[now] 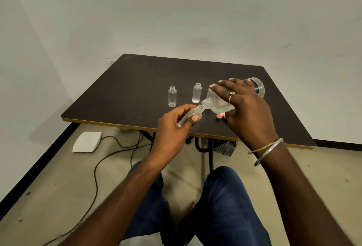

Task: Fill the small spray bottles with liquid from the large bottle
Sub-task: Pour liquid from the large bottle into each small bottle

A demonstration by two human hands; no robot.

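Pour step. Left hand [175,121] pinches a small spray bottle [194,112] between thumb and curled fingers, tilted, above the worktop's [137,81] near edge. Right hand [244,106] wraps the large bottle [214,101], tipped neck-down, its mouth touching the small one's mouth. Best handling: keep the mouths lined up and raise the large bottle's base slowly (narrow necks, so spills are likely). Fill level in the held bottle is unclear. Left standing bottle [172,96] and right standing bottle [197,92] wait uncapped behind.

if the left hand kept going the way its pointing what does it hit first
Most likely the large bottle: the left hand aims its small bottle up and right, its mouth at the large bottle's neck. Depth is unclear.
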